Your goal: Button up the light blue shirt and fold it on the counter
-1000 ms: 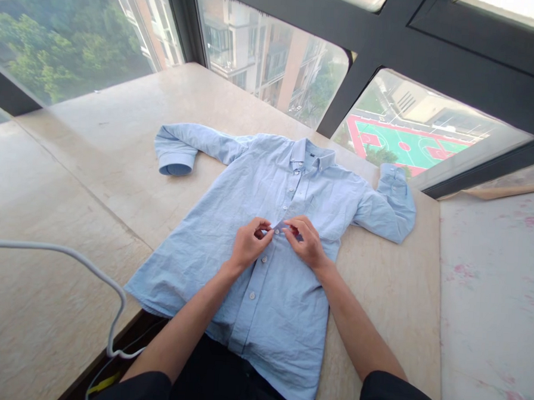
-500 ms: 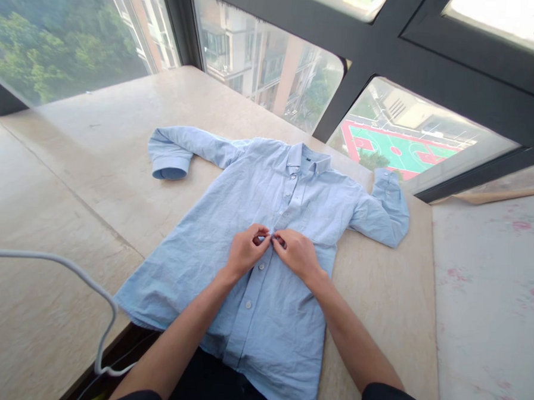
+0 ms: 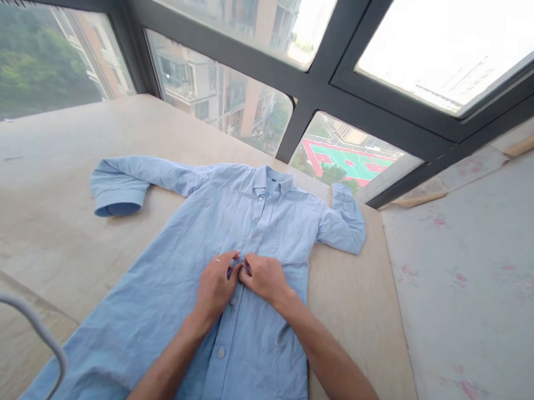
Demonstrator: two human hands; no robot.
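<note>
A light blue long-sleeved shirt (image 3: 174, 267) lies front up, its collar (image 3: 274, 181) toward the window and its sleeves spread to both sides. Midway down the front placket, my left hand (image 3: 218, 284) and my right hand (image 3: 263, 277) meet fingertip to fingertip. Both pinch the shirt front there; the fingers hide the button or cloth edge between them. Below the hands a white button (image 3: 221, 353) shows on the placket, with another just under my fingers. Near the collar, further buttons are visible.
The shirt rests on a beige stone sill (image 3: 350, 312). Dark window frames (image 3: 238, 73) border it at the back, and a wall with flowered paper (image 3: 467, 306) stands at the right. A pale cable (image 3: 32, 316) curves in at lower left.
The camera view has tilted up and shifted, so the shirt appears lower and further left. Both hands stay pinched at the same part of the placket, with slight finger movement.
</note>
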